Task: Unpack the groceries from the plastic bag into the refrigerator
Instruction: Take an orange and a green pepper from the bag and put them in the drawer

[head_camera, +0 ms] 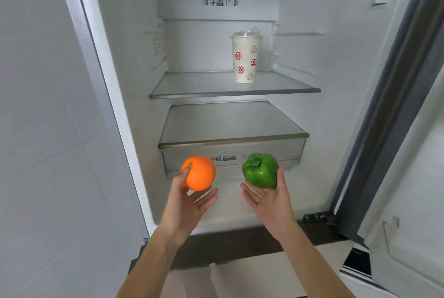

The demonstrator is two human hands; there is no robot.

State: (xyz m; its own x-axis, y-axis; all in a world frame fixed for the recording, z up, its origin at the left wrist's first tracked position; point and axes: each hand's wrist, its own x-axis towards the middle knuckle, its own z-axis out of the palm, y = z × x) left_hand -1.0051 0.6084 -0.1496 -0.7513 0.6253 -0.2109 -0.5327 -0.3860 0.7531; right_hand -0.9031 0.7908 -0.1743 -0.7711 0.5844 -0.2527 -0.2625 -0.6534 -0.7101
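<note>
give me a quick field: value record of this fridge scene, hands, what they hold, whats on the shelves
left hand: left hand holds the orange
right hand: right hand holds the green pepper
position of hands: both raised in front of the open refrigerator, level with the drawer
upper shelf: upper shelf carries one lidded patterned cup, upright, right of centre
lower shelf: lower shelf has nothing on it
plastic bag: not in view
</note>
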